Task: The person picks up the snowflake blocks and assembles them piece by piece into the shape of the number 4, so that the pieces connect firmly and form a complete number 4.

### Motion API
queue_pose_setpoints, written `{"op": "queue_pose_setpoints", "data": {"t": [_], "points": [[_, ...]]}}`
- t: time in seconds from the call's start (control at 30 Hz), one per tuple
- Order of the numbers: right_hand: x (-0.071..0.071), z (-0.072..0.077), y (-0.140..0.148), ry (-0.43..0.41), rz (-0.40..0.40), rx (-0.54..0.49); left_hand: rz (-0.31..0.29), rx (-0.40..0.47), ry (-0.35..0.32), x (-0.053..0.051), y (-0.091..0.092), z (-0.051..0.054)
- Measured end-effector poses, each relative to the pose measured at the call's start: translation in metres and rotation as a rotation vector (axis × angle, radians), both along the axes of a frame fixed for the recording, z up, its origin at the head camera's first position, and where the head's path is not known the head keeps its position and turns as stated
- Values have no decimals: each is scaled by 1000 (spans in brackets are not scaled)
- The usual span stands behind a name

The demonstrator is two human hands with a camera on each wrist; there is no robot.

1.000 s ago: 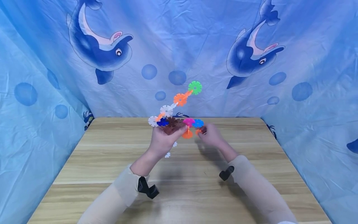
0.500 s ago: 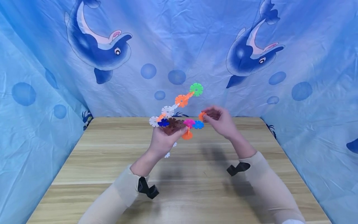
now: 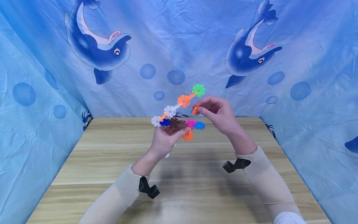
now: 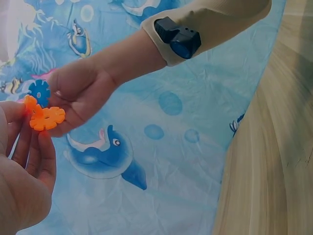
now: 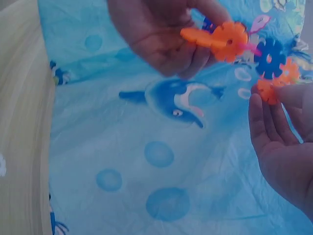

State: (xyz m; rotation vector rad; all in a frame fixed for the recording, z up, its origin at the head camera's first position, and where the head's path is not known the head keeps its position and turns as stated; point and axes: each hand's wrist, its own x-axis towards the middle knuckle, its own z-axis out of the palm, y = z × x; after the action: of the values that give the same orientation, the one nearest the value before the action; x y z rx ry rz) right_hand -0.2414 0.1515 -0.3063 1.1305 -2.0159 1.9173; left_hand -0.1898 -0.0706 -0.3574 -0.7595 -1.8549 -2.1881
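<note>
My left hand point(image 3: 163, 141) grips a branching toy of interlocking plastic snowflake discs by its brown discs point(image 3: 174, 122). From its left end a chain of white, orange and green discs point(image 3: 198, 90) slants up to the right. Toward the right end are a pink disc point(image 3: 190, 124), a blue disc point(image 3: 199, 125) and an orange disc point(image 3: 188, 136) hanging below. My right hand point(image 3: 221, 116) pinches another orange disc point(image 3: 195, 109) between thumb and fingers, above the blue one. In the right wrist view that pinched disc point(image 5: 267, 91) overlaps the blue disc point(image 5: 270, 58); contact is unclear.
A few small white discs point(image 3: 167, 155) are visible below my left hand, partly hidden by it. The wooden table point(image 3: 195, 186) spreads beneath both arms. Blue dolphin-print cloth point(image 3: 179, 46) hangs behind and along both sides.
My right hand rises with the orange disc from beside the blue disc, then shifts slightly left toward the slanting chain. The left hand keeps its grip, and the toy moves slightly right.
</note>
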Motion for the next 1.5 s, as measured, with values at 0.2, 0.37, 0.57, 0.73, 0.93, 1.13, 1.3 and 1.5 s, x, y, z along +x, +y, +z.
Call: {"op": "queue_pose_setpoints", "data": {"t": [0.2, 0.37, 0.57, 0.73, 0.93, 1.13, 1.3, 1.5], "points": [[4, 2, -6, 8, 120, -20, 20, -24, 8, 0, 0, 1], [5, 2, -8, 14, 162, -22, 40, -43, -5, 0, 0, 0], [4, -1, -9, 39, 186, -10, 29, -39, -10, 2, 1, 0], [1, -2, -9, 148, 203, -7, 28, -3, 13, 3, 3, 0], [0, 1, -9, 244, 234, 5, 16, 14, 26, 5, 3, 0], [5, 1, -11, 236, 213, 16, 41, 36, 32, 8, 3, -1], [7, -3, -14, 162, 209, -61, 58, 56, 65, 10, 1, 0], [-8, -18, -16, 67, 126, -66, 71, 103, 96, 9, -4, 7]]}}
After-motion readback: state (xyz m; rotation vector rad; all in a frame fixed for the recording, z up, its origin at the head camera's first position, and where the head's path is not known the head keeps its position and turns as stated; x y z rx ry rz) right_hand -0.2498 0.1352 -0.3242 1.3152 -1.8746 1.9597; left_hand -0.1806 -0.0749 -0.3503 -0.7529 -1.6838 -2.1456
